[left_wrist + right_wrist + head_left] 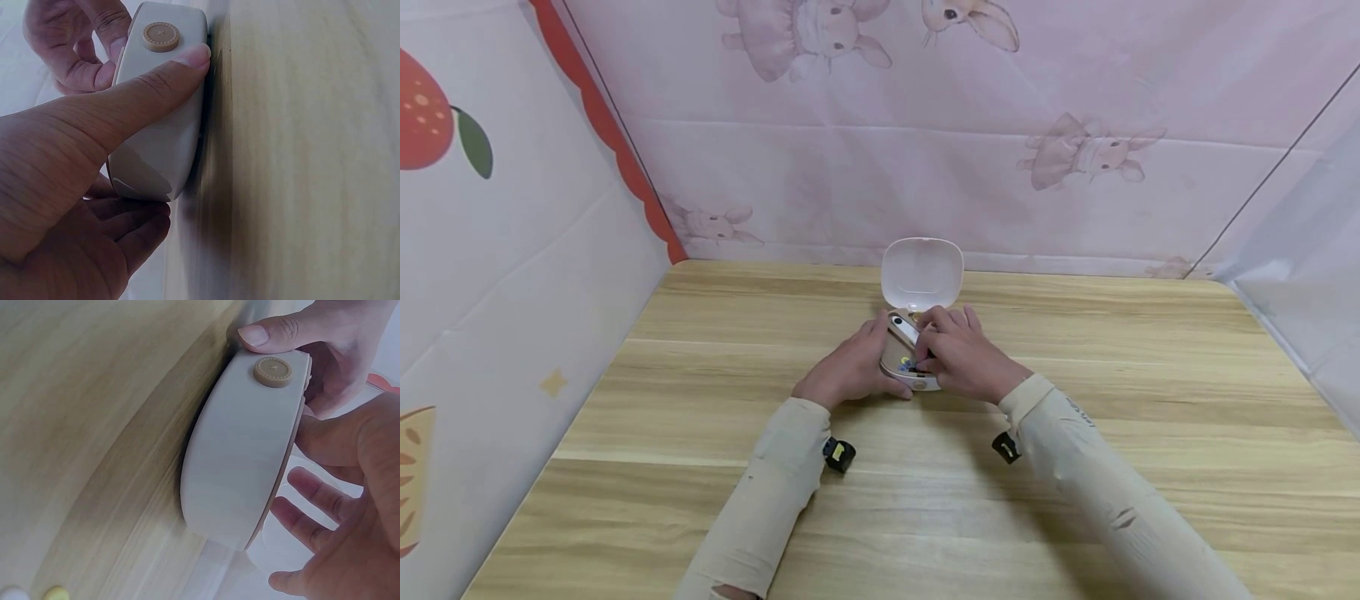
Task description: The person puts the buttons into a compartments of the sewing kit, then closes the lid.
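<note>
A small white box (162, 112) with a tan rim and a round tan button stands on the table, its lid (922, 273) raised at the back. My left hand (856, 363) grips it by the left side, thumb across the front wall and fingers round the side. Over the right part of the box, my right hand (958, 354) reaches in with thumb and index finger, other fingers spread above the rim. Its fingertips are hidden inside; I cannot tell what they hold. A white strip-like piece (904, 328) with a black dot and small blue and yellow pieces (905, 364) lie inside.
The wooden table (700, 467) meets a pink rabbit-print backdrop (887, 167) behind the lid. White sheeting (497, 275) rises at the left. A small yellow round piece (57, 594) and a whitish one (14, 594) show at the corner of the right wrist view.
</note>
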Demonstrator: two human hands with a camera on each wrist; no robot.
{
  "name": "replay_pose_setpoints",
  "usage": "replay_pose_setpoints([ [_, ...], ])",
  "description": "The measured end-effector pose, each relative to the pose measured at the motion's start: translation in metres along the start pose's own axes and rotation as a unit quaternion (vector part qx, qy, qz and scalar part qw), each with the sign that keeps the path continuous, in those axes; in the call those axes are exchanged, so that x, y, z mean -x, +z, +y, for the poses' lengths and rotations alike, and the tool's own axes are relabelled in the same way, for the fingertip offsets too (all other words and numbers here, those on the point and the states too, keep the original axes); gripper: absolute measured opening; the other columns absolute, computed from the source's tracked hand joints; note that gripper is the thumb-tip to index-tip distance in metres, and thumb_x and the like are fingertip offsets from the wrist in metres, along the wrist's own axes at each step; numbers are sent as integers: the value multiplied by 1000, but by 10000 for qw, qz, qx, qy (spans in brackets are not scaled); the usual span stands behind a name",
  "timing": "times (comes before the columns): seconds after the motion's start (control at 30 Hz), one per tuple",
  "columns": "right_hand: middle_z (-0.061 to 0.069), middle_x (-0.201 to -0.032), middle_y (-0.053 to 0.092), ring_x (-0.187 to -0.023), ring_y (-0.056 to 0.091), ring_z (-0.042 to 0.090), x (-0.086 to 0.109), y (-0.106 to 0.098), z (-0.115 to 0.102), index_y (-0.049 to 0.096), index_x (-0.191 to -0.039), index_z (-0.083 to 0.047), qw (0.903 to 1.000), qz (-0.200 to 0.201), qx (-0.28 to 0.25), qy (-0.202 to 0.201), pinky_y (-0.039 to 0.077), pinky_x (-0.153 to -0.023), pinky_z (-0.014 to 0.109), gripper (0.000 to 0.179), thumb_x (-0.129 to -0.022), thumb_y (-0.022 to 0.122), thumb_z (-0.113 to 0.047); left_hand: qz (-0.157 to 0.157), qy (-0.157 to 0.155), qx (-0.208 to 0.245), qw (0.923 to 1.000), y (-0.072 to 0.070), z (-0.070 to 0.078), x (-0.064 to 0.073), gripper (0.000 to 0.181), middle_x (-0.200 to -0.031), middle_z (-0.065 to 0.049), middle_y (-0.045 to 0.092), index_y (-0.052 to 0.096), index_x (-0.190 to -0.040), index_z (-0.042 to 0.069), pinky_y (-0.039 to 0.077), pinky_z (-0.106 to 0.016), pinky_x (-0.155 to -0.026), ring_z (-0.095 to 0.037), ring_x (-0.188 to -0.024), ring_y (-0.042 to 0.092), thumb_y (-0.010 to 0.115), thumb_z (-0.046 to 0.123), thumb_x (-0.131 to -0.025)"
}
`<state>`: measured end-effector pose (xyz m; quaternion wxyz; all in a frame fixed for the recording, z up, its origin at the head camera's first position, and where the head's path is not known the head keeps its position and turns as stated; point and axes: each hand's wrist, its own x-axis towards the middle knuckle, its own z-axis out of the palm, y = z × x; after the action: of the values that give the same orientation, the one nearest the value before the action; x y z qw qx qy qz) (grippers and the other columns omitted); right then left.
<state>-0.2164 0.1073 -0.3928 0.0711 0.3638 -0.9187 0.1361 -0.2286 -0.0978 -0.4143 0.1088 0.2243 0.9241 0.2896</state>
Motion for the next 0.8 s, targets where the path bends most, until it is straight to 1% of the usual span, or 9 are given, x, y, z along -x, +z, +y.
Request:
replay_pose_setpoints([
  [0.2, 12, -121, 55, -109, 48, 33, 0, 0, 0, 68, -83, -15, 10000, 17, -35, -4, 29, -87, 48, 13, -85, 79, -8, 14, 21, -4, 10000, 0, -1, -1, 128, -158, -19, 31, 0, -162, 2, 36, -40, -113, -25, -134, 43, 89, 41, -78],
  [0.33, 12, -120, 56, -109, 49, 32, 1, 1, 0, 68, -82, -15, 9999, 111, -74, 7, 29, -87, 48, 14, -84, 79, -6, 25, 45, -9, 10000, 0, -1, -1, 128, -157, -20, 32, 1, -162, 2, 37, -40, -113, -25, -134, 44, 89, 40, -77],
  [0.57, 10, -118, 56, -107, 50, 30, 2, 1, 0, 72, -84, -14, 9997, 238, -70, 28, 29, -85, 44, 15, -82, 79, -1, 39, 14, 7, 10000, 0, 0, 0, 128, -157, -19, 32, 1, -162, 3, 36, -41, -114, -25, -135, 43, 89, 41, -77],
  [0.8, 11, -120, 57, -114, 48, 27, 4, -3, 2, 73, -87, -12, 9993, 281, -220, 78, 31, -91, 45, 10, -85, 80, -4, 25, -12, 43, 10000, 0, 0, 1, 128, -158, -20, 30, 1, -162, 3, 35, -41, -114, -26, -136, 43, 89, 41, -77],
])
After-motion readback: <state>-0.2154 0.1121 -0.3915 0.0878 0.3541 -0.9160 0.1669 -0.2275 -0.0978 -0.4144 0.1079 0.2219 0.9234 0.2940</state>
